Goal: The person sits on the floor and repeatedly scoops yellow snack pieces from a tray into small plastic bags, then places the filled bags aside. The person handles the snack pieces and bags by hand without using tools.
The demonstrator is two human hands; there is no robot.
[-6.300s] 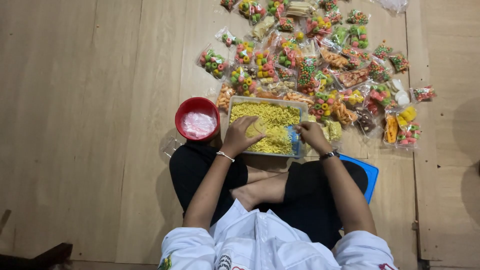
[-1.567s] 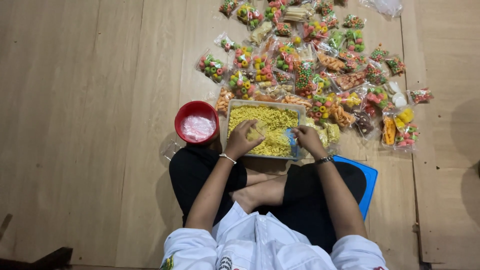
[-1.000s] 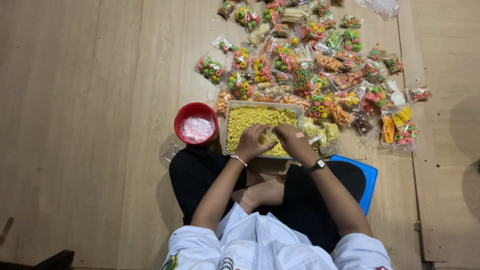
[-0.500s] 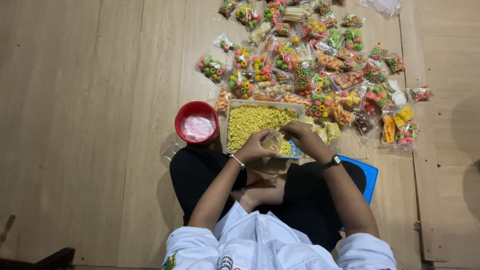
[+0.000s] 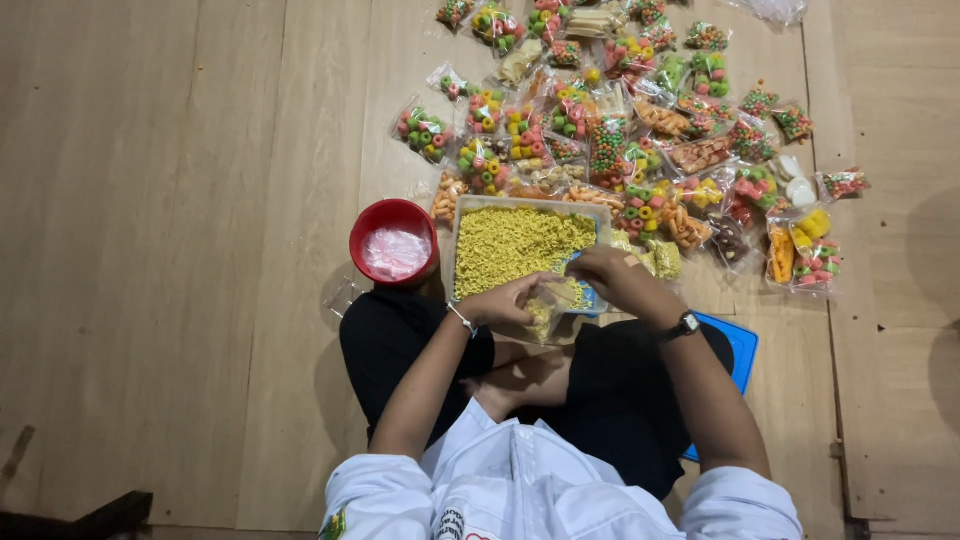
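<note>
Yellow noodle bits fill the tub [image 5: 520, 240] on the wooden floor. Both the left hand [image 5: 510, 300] and right hand [image 5: 610, 275] pinch a small clear bag [image 5: 548, 308] over the tub's near edge, beside a red bowl [image 5: 394, 243].

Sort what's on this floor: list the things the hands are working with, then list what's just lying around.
In use: left hand and right hand at a small clear bag; tub of yellow snack.

Lying about: red bowl; filled colourful snack packets; blue lid.

a red bowl [image 5: 394, 243] of pink stuff, many colourful snack packets [image 5: 640, 120], a blue lid [image 5: 742, 355], wooden floor [image 5: 180, 200].
</note>
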